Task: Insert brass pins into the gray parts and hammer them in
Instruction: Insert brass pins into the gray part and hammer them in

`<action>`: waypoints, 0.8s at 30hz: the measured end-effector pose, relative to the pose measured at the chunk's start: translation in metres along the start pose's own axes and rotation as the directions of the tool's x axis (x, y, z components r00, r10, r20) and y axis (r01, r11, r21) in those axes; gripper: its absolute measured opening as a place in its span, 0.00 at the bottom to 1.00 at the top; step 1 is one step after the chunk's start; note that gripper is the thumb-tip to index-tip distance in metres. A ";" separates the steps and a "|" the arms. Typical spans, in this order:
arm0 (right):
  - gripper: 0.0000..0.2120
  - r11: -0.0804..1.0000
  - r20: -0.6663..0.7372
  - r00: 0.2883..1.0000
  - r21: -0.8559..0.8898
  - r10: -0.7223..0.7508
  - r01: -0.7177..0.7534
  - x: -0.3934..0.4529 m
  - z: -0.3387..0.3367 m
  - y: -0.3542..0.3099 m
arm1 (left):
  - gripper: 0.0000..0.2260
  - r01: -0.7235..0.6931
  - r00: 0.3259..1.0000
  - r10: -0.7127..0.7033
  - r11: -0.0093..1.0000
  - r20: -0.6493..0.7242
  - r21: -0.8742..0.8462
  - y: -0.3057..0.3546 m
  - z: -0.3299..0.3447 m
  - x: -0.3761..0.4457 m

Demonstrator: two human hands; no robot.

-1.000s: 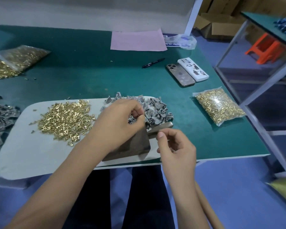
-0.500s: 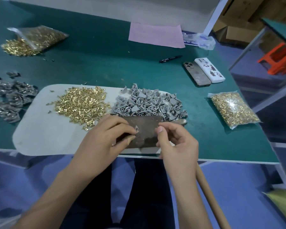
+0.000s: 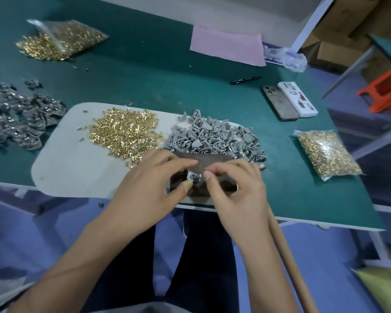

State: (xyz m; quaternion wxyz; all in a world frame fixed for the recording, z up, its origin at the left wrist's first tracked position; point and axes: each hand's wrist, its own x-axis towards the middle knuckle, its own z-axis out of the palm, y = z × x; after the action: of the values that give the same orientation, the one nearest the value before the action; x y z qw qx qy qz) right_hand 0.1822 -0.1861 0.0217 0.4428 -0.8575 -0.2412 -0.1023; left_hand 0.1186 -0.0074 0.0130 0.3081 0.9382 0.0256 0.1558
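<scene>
Gray part (image 3: 194, 176) between left-hand grip (image 3: 155, 188) fingertips

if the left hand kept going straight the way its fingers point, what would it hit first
Probably the right hand. The left hand points rightward across the dark block, holding a small gray part, and the right fingertips sit just past that part. Depth between them is unclear.

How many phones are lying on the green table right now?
2. A dark phone lies camera side up near the table's right edge, and a white-cased phone lies touching its right side. No others show; the hands could hide small things.
</scene>
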 end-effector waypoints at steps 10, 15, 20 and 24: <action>0.07 0.974 -0.134 0.972 0.148 0.191 -0.171 0.000 -0.006 -0.003 | 0.07 0.041 0.978 -0.054 0.997 0.200 0.068 0.020 -0.009 0.039; 0.09 0.971 -0.131 0.970 0.152 0.203 -0.183 -0.004 -0.003 -0.005 | 0.08 0.236 0.948 -0.247 0.969 0.199 0.075 0.024 -0.007 0.053; 0.07 0.977 -0.121 0.975 0.125 0.187 -0.172 -0.005 0.000 -0.005 | 0.14 0.202 0.962 -0.221 0.971 0.162 0.127 0.030 -0.015 0.034; 0.03 0.990 -0.105 0.985 -0.031 0.135 -0.139 -0.003 0.001 -0.003 | 0.12 0.104 0.980 -0.123 0.987 0.158 0.124 0.031 -0.018 0.018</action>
State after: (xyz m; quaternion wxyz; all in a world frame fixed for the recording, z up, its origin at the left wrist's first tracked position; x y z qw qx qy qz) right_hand 0.1779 -0.1843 0.0220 0.4439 -0.8740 -0.1567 -0.1202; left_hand 0.1285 -0.0194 0.0498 0.2628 0.9611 0.0626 0.0580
